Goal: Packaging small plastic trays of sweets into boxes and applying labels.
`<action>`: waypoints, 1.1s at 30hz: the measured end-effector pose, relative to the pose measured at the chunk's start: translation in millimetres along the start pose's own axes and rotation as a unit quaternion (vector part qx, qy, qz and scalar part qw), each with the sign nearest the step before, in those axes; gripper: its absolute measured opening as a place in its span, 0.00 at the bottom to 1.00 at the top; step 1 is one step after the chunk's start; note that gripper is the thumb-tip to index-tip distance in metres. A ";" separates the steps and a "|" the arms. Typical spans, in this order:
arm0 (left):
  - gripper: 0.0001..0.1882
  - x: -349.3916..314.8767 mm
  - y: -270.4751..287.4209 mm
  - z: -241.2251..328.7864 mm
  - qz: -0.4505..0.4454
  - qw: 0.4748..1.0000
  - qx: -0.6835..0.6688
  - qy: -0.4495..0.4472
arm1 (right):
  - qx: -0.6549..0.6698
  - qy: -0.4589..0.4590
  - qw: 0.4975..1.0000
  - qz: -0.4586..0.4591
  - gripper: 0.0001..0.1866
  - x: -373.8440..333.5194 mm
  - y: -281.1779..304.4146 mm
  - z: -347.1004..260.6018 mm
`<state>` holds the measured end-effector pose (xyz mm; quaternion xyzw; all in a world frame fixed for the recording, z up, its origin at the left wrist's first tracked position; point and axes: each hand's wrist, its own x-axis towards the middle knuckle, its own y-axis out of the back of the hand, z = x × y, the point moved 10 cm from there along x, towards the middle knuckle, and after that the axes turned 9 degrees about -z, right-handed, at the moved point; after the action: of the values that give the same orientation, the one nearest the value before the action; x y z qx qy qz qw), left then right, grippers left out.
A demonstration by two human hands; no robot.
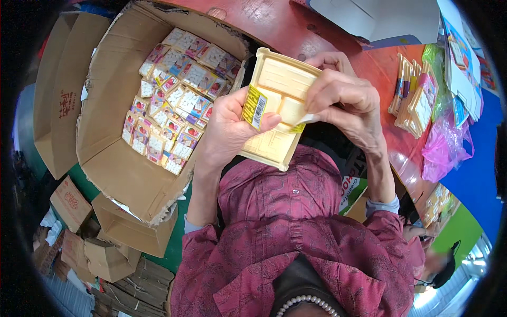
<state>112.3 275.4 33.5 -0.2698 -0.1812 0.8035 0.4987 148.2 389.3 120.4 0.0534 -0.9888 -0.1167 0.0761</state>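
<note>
Left hand [227, 127] sits at centre frame, fingers curled round the left edge of a pale yellow plastic tray [277, 100], with its thumb pressing a yellow barcode sticker [254, 107] against the tray's face. Just right of it, the right hand [343, 98] closes over the tray's right side, fingertips pinching a small white strip [309, 119] at the tray's middle. So the tray is held up between both hands, tilted, above the person's maroon patterned jacket [296, 232] in the lower half of the frame. Farther off, at upper left, an open cardboard box [113, 164] holds rows of small colourful packets [174, 95]. Beyond the hands, along the top, runs the red desk [274, 24]. At upper right on it stands a stack of similar yellow trays [414, 98], beside a pink plastic bag [443, 145].
</note>
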 end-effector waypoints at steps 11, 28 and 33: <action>0.18 -6.6 -12.1 15.9 -0.019 0.981 0.192 -0.029 | -0.242 0.026 0.960 0.138 0.12 -13.8 2.7 -12.4; 0.20 1.4 -20.8 -17.7 -0.044 0.992 0.119 0.008 | -0.223 -0.014 0.958 0.178 0.31 -18.8 8.8 -6.3; 0.20 2.1 -13.9 -20.4 -0.018 0.997 0.069 0.000 | 0.052 -0.055 0.965 0.251 0.36 -26.9 18.2 28.0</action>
<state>133.9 283.8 24.7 -0.2316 -0.1299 0.8047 0.5310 168.5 416.5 94.2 -0.1992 -0.9778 -0.0455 0.0459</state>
